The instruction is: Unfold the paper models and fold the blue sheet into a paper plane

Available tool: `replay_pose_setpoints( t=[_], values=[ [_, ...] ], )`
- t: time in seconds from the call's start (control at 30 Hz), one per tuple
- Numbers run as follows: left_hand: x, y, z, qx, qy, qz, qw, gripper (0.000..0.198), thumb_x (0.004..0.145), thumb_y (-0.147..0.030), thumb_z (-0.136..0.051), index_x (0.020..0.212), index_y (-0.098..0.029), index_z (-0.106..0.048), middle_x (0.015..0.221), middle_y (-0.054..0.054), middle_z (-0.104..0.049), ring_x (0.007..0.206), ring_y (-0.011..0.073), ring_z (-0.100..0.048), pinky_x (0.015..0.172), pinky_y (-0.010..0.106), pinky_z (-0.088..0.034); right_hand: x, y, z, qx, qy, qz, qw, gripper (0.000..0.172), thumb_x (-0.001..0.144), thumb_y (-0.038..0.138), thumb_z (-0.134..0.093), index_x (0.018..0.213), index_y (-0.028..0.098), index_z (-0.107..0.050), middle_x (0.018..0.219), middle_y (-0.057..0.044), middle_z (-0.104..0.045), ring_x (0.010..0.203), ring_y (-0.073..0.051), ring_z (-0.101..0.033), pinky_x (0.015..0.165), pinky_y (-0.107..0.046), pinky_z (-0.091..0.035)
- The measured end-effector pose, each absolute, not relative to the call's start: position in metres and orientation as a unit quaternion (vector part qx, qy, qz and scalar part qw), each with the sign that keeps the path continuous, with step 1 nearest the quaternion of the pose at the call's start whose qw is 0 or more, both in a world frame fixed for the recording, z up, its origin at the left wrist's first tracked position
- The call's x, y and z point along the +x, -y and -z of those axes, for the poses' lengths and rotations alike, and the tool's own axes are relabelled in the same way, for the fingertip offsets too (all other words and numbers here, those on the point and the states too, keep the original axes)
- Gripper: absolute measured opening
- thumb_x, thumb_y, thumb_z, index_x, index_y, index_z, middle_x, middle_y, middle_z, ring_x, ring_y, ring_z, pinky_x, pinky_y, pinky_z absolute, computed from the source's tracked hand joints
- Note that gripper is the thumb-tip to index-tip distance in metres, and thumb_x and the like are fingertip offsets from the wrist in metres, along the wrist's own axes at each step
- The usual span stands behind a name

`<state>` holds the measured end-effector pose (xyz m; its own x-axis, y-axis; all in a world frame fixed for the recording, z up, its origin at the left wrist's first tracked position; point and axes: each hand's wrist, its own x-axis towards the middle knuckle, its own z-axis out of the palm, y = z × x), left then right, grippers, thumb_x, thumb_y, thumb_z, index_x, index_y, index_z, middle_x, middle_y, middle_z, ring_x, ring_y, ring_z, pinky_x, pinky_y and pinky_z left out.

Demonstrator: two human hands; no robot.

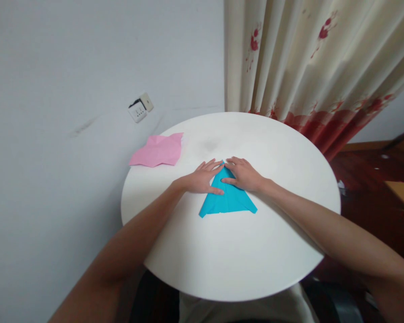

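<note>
A folded sheet of blue paper (227, 200) lies flat on the white round table, shaped like a triangle with its point away from me and two small corners sticking out at the near side. My left hand (204, 177) rests on its left edge, fingers stretched toward the tip and thumb laid on the paper. From the other side my right hand (243, 174) presses on the right edge near the tip, its fingers extended and thumb lying across the middle. Both hands' fingertips almost meet at the tip and cover part of it.
A creased pink sheet of paper (158, 150) lies at the table's far left, slightly over the edge. The table (235, 255) stands by a wall with a power socket (138, 111). A patterned curtain (289, 67) hangs behind it on the right.
</note>
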<state>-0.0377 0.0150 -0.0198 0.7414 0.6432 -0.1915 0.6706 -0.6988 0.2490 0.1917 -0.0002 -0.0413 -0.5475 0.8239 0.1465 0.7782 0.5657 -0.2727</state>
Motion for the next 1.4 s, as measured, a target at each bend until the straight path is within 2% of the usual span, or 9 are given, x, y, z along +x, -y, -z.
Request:
replay_pose_setpoints(
  t=[0.13, 0.23, 0.43, 0.63, 0.97, 1.17, 1.27, 1.4],
  values=[
    [-0.037, -0.021, 0.025, 0.929, -0.336, -0.061, 0.143, 0.081, 0.091, -0.071, -0.049, 0.153, -0.020, -0.038, 0.157, 0.015, -0.038, 0.148, 0.0310, -0.030, 0.123, 0.045, -0.020, 0.191, 0.002, 0.039, -0.461, 0.874, -0.082, 0.128, 0.074, 0.093, 0.064, -0.053, 0.148, 0.014, -0.049, 0.154, -0.019, -0.044, 0.145, -0.038, -0.035, 0.116, -0.054, -0.029],
    [-0.038, -0.028, 0.033, 0.920, -0.341, -0.127, 0.142, 0.073, 0.092, -0.069, -0.050, 0.145, -0.019, -0.048, 0.148, 0.014, -0.049, 0.140, 0.0273, -0.043, 0.119, 0.039, -0.031, 0.191, 0.004, 0.038, -0.462, 0.874, -0.077, 0.130, 0.070, 0.095, 0.065, -0.048, 0.144, 0.016, -0.053, 0.153, -0.019, -0.046, 0.143, -0.037, -0.037, 0.114, -0.054, -0.030],
    [-0.040, -0.031, 0.032, 0.915, -0.368, -0.076, 0.146, 0.089, 0.087, -0.073, -0.055, 0.153, -0.015, -0.040, 0.161, 0.014, -0.035, 0.152, 0.0304, -0.024, 0.124, 0.043, -0.019, 0.191, 0.005, 0.036, -0.469, 0.872, -0.088, 0.110, 0.073, 0.095, 0.066, -0.048, 0.148, 0.016, -0.049, 0.156, -0.018, -0.042, 0.146, -0.038, -0.032, 0.115, -0.056, -0.028],
    [-0.039, -0.026, 0.019, 0.921, -0.358, -0.022, 0.150, 0.089, 0.087, -0.071, -0.058, 0.156, -0.019, -0.036, 0.164, 0.010, -0.029, 0.153, 0.0288, -0.020, 0.124, 0.041, -0.017, 0.191, 0.008, 0.031, -0.474, 0.870, -0.101, 0.088, 0.065, 0.099, 0.057, -0.045, 0.151, 0.017, -0.045, 0.160, -0.017, -0.036, 0.149, -0.039, -0.028, 0.116, -0.060, -0.025],
    [-0.037, -0.019, 0.009, 0.924, -0.352, 0.022, 0.151, 0.089, 0.089, -0.071, -0.051, 0.159, -0.022, -0.026, 0.165, 0.010, -0.026, 0.154, 0.0292, -0.017, 0.123, 0.043, -0.015, 0.190, 0.009, 0.029, -0.478, 0.866, -0.117, 0.086, 0.071, 0.099, 0.062, -0.038, 0.154, 0.018, -0.040, 0.162, -0.017, -0.033, 0.150, -0.039, -0.024, 0.118, -0.063, -0.022],
    [-0.040, -0.016, 0.008, 0.923, -0.335, 0.048, 0.182, 0.097, 0.089, -0.071, -0.051, 0.162, -0.030, -0.002, 0.168, 0.007, -0.010, 0.156, 0.0326, -0.006, 0.123, 0.053, -0.010, 0.188, 0.011, 0.030, -0.480, 0.865, -0.114, 0.088, 0.072, 0.098, 0.064, -0.040, 0.152, 0.016, -0.042, 0.162, -0.018, -0.032, 0.151, -0.040, -0.023, 0.118, -0.064, -0.022],
    [-0.041, -0.014, 0.011, 0.922, -0.332, 0.073, 0.187, 0.108, 0.085, -0.075, -0.054, 0.161, -0.029, 0.007, 0.169, 0.008, 0.001, 0.155, 0.0358, 0.003, 0.122, 0.058, -0.004, 0.187, 0.011, 0.030, -0.486, 0.863, -0.112, 0.081, 0.074, 0.096, 0.062, -0.046, 0.154, 0.016, -0.039, 0.163, -0.018, -0.032, 0.151, -0.040, -0.022, 0.118, -0.064, -0.020],
    [-0.040, -0.014, 0.016, 0.919, -0.338, 0.084, 0.187, 0.115, 0.082, -0.078, -0.054, 0.161, -0.024, 0.012, 0.168, 0.011, 0.006, 0.154, 0.0355, 0.009, 0.122, 0.058, 0.001, 0.186, 0.010, 0.030, -0.491, 0.861, -0.114, 0.076, 0.076, 0.096, 0.060, -0.048, 0.155, 0.016, -0.036, 0.163, -0.018, -0.031, 0.151, -0.040, -0.022, 0.118, -0.065, -0.020]
  ],
)
